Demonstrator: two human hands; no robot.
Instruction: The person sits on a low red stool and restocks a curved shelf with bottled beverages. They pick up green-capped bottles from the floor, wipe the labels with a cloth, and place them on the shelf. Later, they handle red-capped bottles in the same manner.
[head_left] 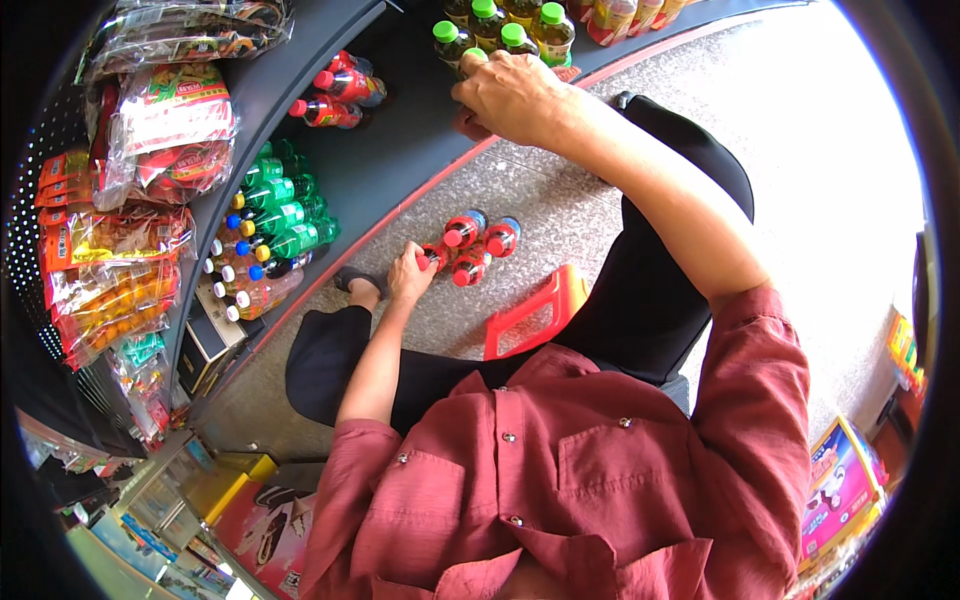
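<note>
Down by the floor, my left hand (408, 274) is closed around a red-capped bottle (430, 259). Beside it, several more red-capped bottles (469, 268) stand in a tight group on the speckled floor. My right hand (512, 97) reaches over the front of the dark shelf (420, 130), its fingers curled at the top of a green-capped bottle (472, 58). That bottle is mostly hidden by the hand. Behind it stand several dark bottles with green caps (553, 38).
Red-capped bottles (340, 98) lie further left on the shelf, near green bottles (290, 215) and clear ones (262, 290). Packaged snacks (175, 130) hang at far left. An orange-red plastic frame (530, 318) is on the floor between my legs. A colourful carton (840, 480) stands at right.
</note>
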